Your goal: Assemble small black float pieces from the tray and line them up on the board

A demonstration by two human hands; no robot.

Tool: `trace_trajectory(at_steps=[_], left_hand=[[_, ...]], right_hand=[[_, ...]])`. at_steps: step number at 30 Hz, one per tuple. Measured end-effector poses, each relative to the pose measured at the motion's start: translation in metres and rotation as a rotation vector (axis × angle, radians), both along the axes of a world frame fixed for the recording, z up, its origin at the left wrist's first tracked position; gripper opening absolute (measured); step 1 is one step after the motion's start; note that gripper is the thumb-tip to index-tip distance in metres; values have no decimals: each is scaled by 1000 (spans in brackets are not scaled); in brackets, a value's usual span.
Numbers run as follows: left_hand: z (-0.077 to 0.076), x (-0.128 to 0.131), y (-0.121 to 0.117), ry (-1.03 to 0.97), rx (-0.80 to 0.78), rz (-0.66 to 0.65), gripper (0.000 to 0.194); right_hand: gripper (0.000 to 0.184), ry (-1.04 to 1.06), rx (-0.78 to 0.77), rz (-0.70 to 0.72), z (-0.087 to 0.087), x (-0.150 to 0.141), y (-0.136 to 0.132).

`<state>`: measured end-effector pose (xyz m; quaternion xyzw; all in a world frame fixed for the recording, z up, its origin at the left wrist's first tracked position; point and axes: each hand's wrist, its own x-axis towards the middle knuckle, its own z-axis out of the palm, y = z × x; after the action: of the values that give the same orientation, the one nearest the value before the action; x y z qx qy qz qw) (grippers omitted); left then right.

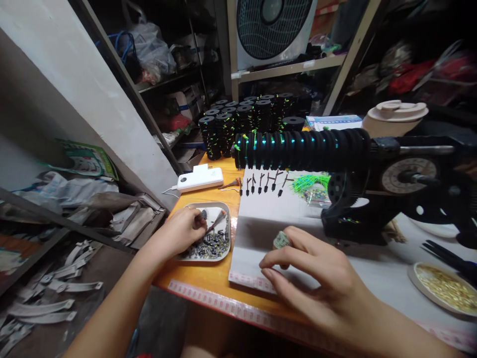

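Observation:
My left hand (pixel 183 232) reaches into a small white tray (pixel 225 251) full of tiny dark parts, its fingers pinched on a thin dark part with wire leads (pixel 215 223). Over the white sheet (pixel 261 219) hovers my right hand (pixel 309 271), fingers curled, pinching a small greenish roll of tape (pixel 281 240) between thumb and forefinger. A row of several small black pins (pixel 263 184) lies on the sheet's far edge. A long shaft stacked with black rings (pixel 298 148) sticks out from a black machine (pixel 391 199) on the right.
Stacks of black rings (pixel 246 122) stand at the back of the orange table (pixel 208 278). A white power bank (pixel 199 180) lies left of the sheet. A dish of gold parts (pixel 443 288) sits at right. Green wire ties (pixel 309 184), shelving and a fan (pixel 274 30) lie behind.

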<state>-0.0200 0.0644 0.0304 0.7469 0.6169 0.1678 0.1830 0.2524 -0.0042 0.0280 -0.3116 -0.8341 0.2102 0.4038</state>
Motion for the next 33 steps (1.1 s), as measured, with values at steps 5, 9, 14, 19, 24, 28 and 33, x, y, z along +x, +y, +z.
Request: trace_trajectory(at_steps=[5, 9, 14, 19, 24, 28, 33], left_hand=[[-3, 32, -43, -245, 149, 149, 15], [-17, 79, -84, -999, 45, 229, 10], [-25, 109, -104, -1493, -168, 333, 14], [-26, 105, -107, -1524, -250, 283, 10], [-23, 107, -106, -1532, -254, 261, 9], [-17, 113, -107, -1576, -231, 335, 12], [-15, 116, -109, -1586, -225, 368, 14]], right_hand=[[13, 52, -25, -74, 3, -2, -2], [12, 129, -54, -67, 2, -3, -5], [16, 201, -118, -10, -3, -2, -8], [19, 212, -91, -3, -5, -2, -6], [18, 206, -86, 1, -4, -2, -6], [18, 203, -85, -1, -5, -2, -5], [18, 200, -80, -10, -5, -1, -5]])
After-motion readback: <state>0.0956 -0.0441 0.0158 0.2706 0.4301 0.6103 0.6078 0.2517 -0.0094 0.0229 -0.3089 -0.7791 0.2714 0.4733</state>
